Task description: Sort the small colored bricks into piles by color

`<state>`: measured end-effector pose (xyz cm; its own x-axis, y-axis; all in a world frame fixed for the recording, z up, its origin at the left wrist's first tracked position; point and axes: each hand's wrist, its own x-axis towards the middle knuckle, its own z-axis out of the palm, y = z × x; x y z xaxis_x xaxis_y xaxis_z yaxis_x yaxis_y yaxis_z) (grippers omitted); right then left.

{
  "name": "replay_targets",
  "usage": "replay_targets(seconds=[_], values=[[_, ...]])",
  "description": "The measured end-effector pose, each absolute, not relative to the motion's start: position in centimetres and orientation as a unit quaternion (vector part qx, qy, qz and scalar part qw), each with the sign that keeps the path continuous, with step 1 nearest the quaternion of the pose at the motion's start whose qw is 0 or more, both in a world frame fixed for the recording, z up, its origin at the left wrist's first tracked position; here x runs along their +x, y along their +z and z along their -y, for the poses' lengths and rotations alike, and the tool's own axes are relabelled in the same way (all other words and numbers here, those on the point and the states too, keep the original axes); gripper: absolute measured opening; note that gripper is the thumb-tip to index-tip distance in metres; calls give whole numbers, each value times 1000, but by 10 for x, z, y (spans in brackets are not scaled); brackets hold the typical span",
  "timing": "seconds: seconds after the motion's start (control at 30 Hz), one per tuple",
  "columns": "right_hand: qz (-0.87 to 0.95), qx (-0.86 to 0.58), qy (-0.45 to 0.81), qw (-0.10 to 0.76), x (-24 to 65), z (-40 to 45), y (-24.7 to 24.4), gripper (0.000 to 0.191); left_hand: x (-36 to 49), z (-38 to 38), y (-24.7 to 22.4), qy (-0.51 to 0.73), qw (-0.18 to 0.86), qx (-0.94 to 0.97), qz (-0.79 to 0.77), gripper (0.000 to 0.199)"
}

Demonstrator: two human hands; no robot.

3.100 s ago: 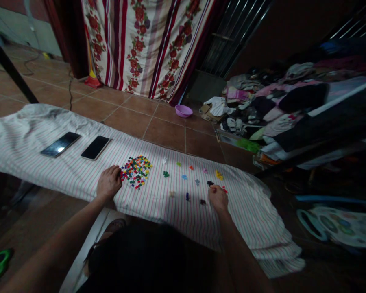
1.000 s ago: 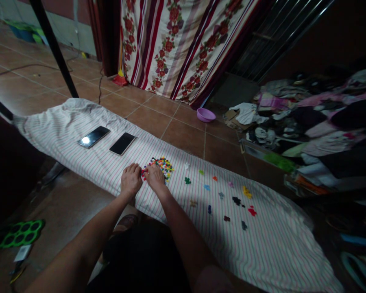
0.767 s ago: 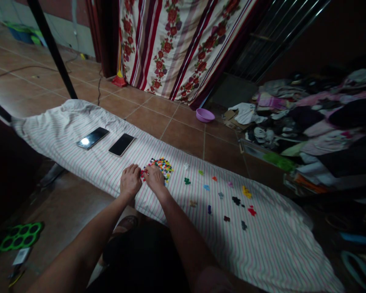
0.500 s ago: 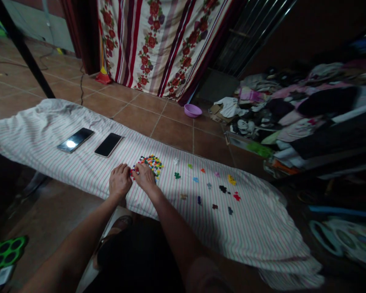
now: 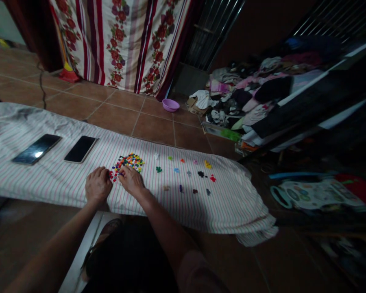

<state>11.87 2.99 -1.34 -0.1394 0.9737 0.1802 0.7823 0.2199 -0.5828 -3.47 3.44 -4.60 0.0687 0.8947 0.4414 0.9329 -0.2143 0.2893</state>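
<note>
A pile of small multicoloured pieces (image 5: 131,159), perhaps beads, lies on a striped cloth (image 5: 134,203). My right hand (image 5: 132,181) reaches over its near side, thumb and fingers pinched together, with a small dark piece showing at the tips. At the pile's left edge my left hand (image 5: 98,185) rests on the cloth with curled fingers, close to some red pieces; what is under them is hidden. To the right sit several little single-colour groups, among them green pieces (image 5: 159,169), yellow pieces (image 5: 208,164), black pieces (image 5: 200,174) and red pieces (image 5: 212,178).
Two phones, one with a bright reflection (image 5: 36,149) and one dark (image 5: 81,149), lie on the cloth left of the pile. Beyond it, a purple basin (image 5: 171,105) stands on the tiled floor. Heaped clothes (image 5: 232,95) fill the right background, and a floral curtain (image 5: 125,44) hangs behind.
The view has swung to the right, so everything sits further left in the picture. My right hand's fingertips have drawn back toward the pile's near edge; my left hand stays beside the pile.
</note>
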Motion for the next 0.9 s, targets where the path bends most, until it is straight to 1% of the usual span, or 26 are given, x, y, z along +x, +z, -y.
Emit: replay_targets(seconds=[0.13, 0.3, 0.57, 0.77, 0.9], values=[[715, -616, 173, 281, 141, -15, -14, 8, -34, -33, -43, -266, 31, -728, 631, 27], [663, -652, 161, 332, 185, 5, -20, 13, -33, -32, -41, -260, 25, -728, 634, 29], [581, -703, 87, 402, 257, 45, -31, 24, -33, -32, -40, -274, -14, -716, 641, 30], [516, -745, 45, 419, 293, 71, -33, 28, -33, -31, -40, -278, -13, -714, 643, 30], [493, -772, 21, 401, 310, 84, -39, 29, -33, -31, -39, -262, -10, -721, 641, 31]])
